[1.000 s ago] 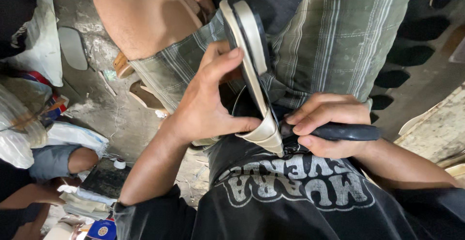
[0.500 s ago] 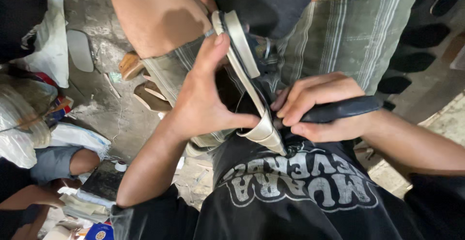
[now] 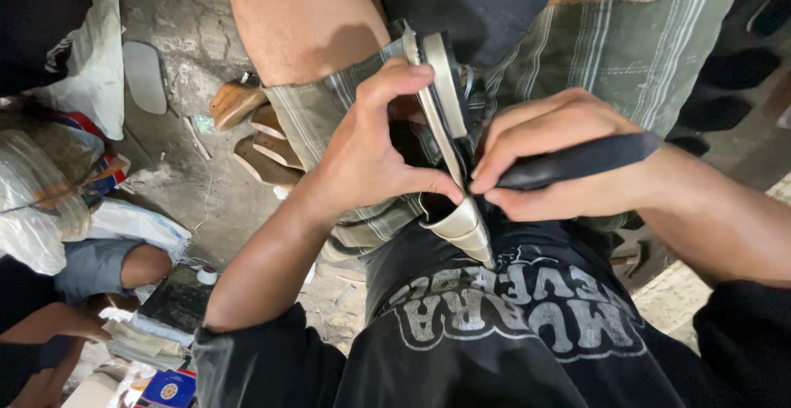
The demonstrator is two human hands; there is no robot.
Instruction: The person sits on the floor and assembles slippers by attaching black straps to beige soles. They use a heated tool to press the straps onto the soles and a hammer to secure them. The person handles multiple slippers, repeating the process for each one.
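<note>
Head view: the left hand (image 3: 367,157) is wrapped around a pale beige shoe (image 3: 449,140), thumb pressed to its edge near the pointed toe, fingers curled over the upper rim, clamped firm. The shoe stands on its side in the lap, toe down against the black shirt (image 3: 511,334), heel up between the striped shorts (image 3: 626,49). The right hand (image 3: 548,161) grips a black tool handle (image 3: 581,159), fingers closed tight round it, knuckles just beside the shoe; the working tip is hidden, so whether it touches I cannot tell. Off left on the concrete floor (image 3: 185,12), wooden shoe soles (image 3: 251,132) lie together, well apart from the hands.
</note>
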